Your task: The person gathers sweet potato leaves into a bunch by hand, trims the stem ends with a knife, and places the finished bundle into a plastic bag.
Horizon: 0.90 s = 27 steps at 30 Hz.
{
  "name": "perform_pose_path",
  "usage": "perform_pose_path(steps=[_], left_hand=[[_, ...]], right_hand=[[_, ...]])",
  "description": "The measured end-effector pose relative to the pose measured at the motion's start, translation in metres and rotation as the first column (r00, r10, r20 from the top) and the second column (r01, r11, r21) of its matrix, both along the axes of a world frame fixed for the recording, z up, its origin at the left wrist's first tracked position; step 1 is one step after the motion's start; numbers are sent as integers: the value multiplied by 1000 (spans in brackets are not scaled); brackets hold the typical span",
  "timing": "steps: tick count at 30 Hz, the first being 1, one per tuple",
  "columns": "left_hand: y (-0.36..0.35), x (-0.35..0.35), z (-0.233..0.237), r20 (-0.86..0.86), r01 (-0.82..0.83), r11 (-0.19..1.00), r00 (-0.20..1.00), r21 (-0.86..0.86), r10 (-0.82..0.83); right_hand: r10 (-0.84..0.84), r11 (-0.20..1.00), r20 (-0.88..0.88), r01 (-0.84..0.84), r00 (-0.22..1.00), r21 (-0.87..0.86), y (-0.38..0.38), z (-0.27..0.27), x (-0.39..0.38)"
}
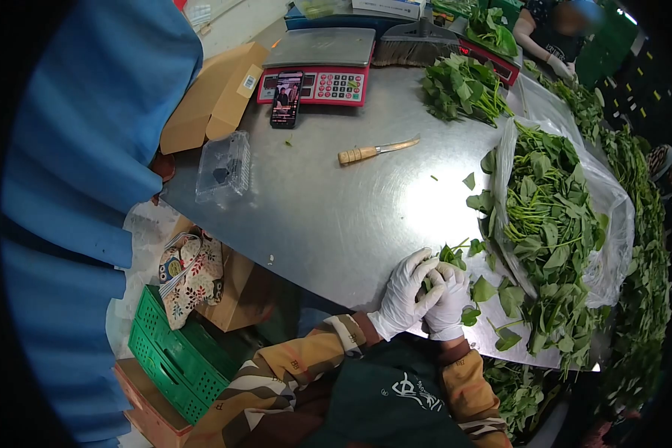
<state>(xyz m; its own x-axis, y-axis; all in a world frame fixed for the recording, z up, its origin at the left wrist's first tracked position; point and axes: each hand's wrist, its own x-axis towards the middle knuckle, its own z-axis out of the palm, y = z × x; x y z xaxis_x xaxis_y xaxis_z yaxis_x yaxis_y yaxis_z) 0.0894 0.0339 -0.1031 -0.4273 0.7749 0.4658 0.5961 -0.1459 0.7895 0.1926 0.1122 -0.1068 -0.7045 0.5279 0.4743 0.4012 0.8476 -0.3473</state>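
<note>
At the near edge of the metal table [328,216], my left hand [402,299] and my right hand [446,308] meet, both in white gloves. Their fingers are curled together around a small bunch of leafy greens [452,255]. Leaves stick out above the fingers, while the stems are mostly hidden in my grip. Just right of my right hand lie loose leaves [484,290]. Beyond them a large heap of leafy greens [545,201] spills from an open clear plastic bag [612,246].
A wooden-handled knife [362,154] lies mid-table. Farther back are a red scale [328,84] with a phone [285,101] leaning on it, a brush [418,48] and another greens bunch [463,89]. A clear plastic box [224,168] sits at left. A co-worker's gloved hand [560,67] shows top right.
</note>
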Motion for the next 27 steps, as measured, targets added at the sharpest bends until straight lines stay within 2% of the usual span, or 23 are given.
perform_pose_path(steps=[27], left_hand=[[1,-1,-2,10,14,1000,1000,21,-14]], right_hand=[[-7,999,-25,8,1000,36,1,-5,-1]])
